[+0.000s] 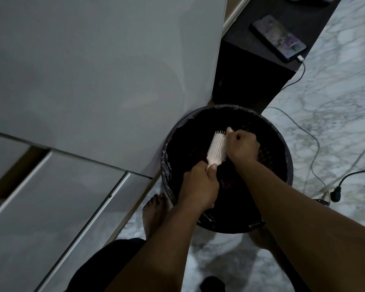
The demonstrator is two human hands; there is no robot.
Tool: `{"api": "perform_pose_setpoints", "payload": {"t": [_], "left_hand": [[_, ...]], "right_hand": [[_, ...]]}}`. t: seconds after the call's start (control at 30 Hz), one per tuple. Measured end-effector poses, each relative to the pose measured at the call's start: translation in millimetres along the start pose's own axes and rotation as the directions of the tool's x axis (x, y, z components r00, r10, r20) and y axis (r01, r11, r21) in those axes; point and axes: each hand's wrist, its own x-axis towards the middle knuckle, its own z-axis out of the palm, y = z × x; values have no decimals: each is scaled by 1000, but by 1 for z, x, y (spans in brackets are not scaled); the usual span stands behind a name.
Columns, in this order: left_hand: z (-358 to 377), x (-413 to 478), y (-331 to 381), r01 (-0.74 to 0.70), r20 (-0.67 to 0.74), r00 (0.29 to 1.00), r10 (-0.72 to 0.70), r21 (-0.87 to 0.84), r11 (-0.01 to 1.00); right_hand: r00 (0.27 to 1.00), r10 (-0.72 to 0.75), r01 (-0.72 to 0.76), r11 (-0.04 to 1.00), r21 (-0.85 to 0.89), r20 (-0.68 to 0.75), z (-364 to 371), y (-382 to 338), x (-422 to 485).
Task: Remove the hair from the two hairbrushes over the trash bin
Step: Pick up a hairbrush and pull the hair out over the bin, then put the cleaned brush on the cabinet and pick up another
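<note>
Slightly right of the frame's centre, a pale hairbrush (216, 148) is held over the open mouth of a round black trash bin (290, 165), which is lined with a dark bag. The brush lies on a slant, its handle pointing to the lower left and its bristled head to the upper right, bristles facing up.

The left hand (200, 186) comes in from the bottom of the frame and grips the handle, its fingers wrapped closed around it and its thumb lying along the handle's base. The right hand (243, 145) reaches in from the lower right and sits against the right side of the bristled head. Its fingers are curled tight down onto the bristles and its thumb tip pokes out beyond the top of the brush. Whether any hair is caught between those fingers cannot be made out. The inside of the bin is too dark to read. Only this one brush is in view.

The bin stands on a marble-patterned floor (335, 102), pressed up against a glossy white cabinet (93, 70) that fills the upper left of the frame. Just above the bin, a dark table (251, 76) carries a phone (278, 37) with a lit screen. A cable (312, 140) plugged into the phone trails down over the floor at the right. A black plug (335, 194) lies at the right edge. A bare foot (154, 211) is planted just left of the bin.
</note>
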Motion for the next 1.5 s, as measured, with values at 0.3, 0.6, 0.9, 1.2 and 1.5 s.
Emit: {"api": "perform_pose_setpoints", "payload": {"t": [0.3, 0.6, 0.9, 1.2, 1.5], "left_hand": [[-44, -49, 56, 3, -178, 984, -27, -132, 991], [-126, -184, 153, -205, -257, 952, 164, -140, 969], [-183, -323, 195, -404, -478, 810, 341, -33, 914], [-250, -416, 209, -397, -611, 706, 357, 76, 915], [-344, -455, 191, -237, -756, 569, 325, 228, 944]], "right_hand": [[918, -144, 249, 935, -251, 370, -72, -77, -42], [746, -416, 631, 691, -352, 519, -187, -236, -157], [661, -603, 747, 584, -317, 446, -289, -309, -294], [543, -724, 839, 456, -296, 426, -307, -365, -386], [421, -770, 907, 357, -223, 480, -274, -446, -446]]}}
